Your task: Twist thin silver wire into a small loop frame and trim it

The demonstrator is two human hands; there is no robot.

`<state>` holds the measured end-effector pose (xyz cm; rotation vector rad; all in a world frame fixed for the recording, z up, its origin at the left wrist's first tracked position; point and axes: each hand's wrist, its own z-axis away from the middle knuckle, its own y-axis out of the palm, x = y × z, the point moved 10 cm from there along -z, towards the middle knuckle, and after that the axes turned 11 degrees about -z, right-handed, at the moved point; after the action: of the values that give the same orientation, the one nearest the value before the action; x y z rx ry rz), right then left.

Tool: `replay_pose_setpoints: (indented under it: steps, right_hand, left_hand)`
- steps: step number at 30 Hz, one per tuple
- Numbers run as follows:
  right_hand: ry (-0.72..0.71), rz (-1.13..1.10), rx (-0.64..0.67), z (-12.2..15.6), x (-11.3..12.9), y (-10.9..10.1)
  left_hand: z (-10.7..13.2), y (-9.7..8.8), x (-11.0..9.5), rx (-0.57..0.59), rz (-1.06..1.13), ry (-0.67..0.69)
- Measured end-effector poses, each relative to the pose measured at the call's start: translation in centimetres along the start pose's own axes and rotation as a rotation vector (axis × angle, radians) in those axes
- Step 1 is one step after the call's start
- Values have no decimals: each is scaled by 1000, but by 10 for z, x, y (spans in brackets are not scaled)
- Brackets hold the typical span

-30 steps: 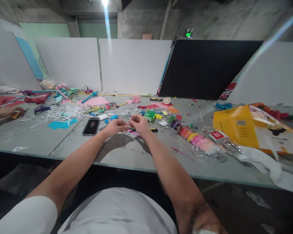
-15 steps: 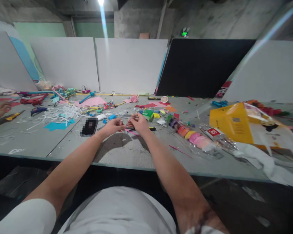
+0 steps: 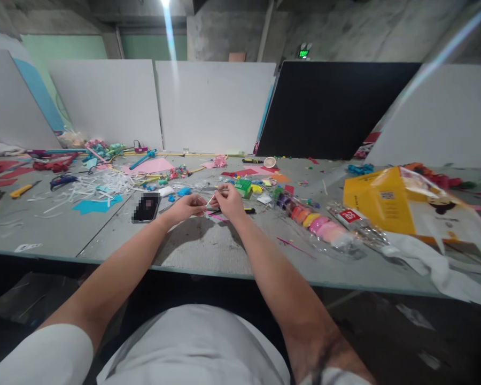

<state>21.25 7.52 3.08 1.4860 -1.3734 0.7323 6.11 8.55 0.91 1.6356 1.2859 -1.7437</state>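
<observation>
My left hand (image 3: 186, 207) and my right hand (image 3: 229, 200) meet over the middle of the grey table (image 3: 208, 248), fingers pinched together on a small thin whitish piece (image 3: 210, 200) held between them. What the piece is I cannot make out. A black pen (image 3: 246, 211) lies on the table just behind my right hand. A phone (image 3: 146, 207) lies face up to the left of my left hand.
A clear sleeve of coloured clay tubs (image 3: 318, 224) lies right of my hands, then a yellow box (image 3: 388, 200) and white plastic (image 3: 436, 267). Paper scraps (image 3: 100, 187), a blue sheet (image 3: 96, 205) and a yellow knife (image 3: 22, 189) lie left. Upright boards (image 3: 214, 107) close the far edge.
My hands stay together, shifting only slightly on the small piece. Another person's hand at the far left has drawn back almost out of view.
</observation>
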Motion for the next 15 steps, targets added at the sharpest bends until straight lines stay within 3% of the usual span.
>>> replay_pose_setpoints:
  steps: [15]
  right_hand:
    - [-102, 201, 130, 5, 9, 11]
  left_hand:
    - [-3, -4, 21, 23, -65, -57]
